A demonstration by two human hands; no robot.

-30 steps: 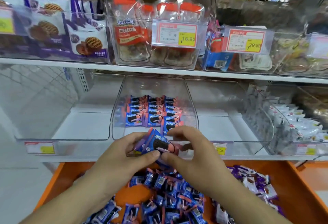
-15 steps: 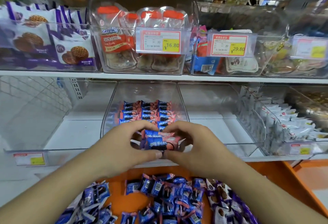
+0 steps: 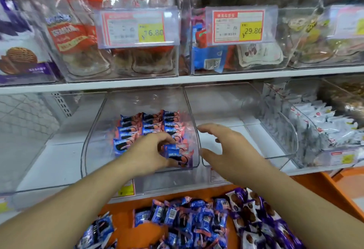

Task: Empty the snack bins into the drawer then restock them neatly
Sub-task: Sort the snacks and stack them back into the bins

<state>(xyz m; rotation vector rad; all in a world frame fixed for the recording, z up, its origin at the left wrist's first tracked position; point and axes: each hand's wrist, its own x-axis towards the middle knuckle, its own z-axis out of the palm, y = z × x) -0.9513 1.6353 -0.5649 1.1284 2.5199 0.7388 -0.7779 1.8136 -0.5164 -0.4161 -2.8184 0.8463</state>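
The left hand point(image 3: 151, 150) is now inside the clear middle bin point(image 3: 94, 130) on the lower shelf point(image 3: 49, 162), its fingers point(image 3: 167, 140) curled round a small stack of blue-and-pink snack packets point(image 3: 177, 152) at the front of the right-hand row. Half a second ago both hands held that stack together in front of the bin; the right hand point(image 3: 226, 146) has since let go and hovers just beside the bin's right wall, fingers spread and holding nothing. Judgement: the stack is being seated and is close to release. Rows of matching packets point(image 3: 149, 124) already lie in order toward the back of the bin, while the bin to its right point(image 3: 246, 110) holds nothing visible. Restocking is partly done: a loose pile of blue packets point(image 3: 177, 221) and purple packets point(image 3: 256, 213) remains in the orange drawer point(image 3: 325, 191) below.
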